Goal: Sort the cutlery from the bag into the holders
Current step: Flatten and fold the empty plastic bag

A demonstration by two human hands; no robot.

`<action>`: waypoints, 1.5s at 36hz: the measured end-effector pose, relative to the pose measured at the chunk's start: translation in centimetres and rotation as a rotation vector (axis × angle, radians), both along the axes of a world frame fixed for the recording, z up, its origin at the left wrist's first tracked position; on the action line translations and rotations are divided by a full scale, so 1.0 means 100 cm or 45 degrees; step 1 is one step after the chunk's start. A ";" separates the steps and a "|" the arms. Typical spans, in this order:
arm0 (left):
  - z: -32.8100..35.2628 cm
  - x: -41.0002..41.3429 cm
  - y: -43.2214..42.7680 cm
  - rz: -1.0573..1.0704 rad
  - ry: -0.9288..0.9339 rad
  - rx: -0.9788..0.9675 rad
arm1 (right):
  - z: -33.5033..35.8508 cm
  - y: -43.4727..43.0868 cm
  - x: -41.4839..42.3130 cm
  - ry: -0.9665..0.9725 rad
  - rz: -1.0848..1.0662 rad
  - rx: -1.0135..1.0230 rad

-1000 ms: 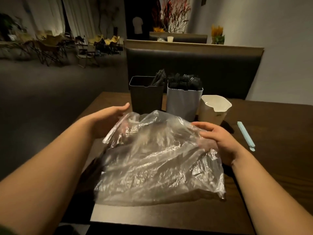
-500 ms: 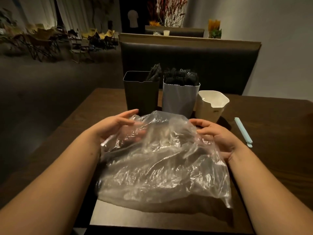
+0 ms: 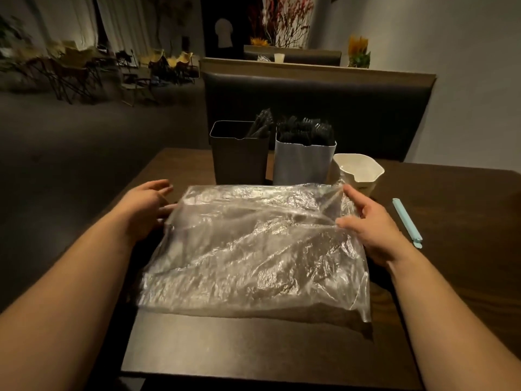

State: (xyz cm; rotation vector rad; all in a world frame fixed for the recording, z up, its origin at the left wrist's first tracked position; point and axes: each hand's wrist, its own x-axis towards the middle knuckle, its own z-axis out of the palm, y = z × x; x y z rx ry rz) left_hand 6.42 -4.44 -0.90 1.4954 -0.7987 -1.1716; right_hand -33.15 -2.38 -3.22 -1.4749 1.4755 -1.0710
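Head view: the bag (image 3: 253, 249) lies flat on the surface (image 3: 253, 348), stretched between your hands. A second ago its far end was bunched up in a heap. Now it's pulled out wide, with the far edge a straight line, and your hands have moved apart to do that.

Right hand (image 3: 375, 224) pinches the right far corner, thumb on top of the film. Left hand (image 3: 146, 210) is at the left far corner with fingers showing through the plastic; can't tell if it grips or just rests there. Contents are dark shapes through the film, too murky to tell pieces apart.

Just beyond your hands:
- dark holder (image 3: 239, 159)
- silver holder (image 3: 303, 165), packed with black cutlery (image 3: 306, 131)
- cream holder (image 3: 359, 172), past your right fingertips

A blue clip (image 3: 407, 221) lies right of your right hand, apart from it.

My read: the bag is flattened but not yet opened, and nothing is out of it. Next you need the mouth open, likely at that far edge.
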 end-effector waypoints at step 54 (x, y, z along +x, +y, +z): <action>-0.052 -0.149 -0.007 -0.893 -1.818 -0.051 | -0.025 -0.003 0.080 1.380 -0.021 0.277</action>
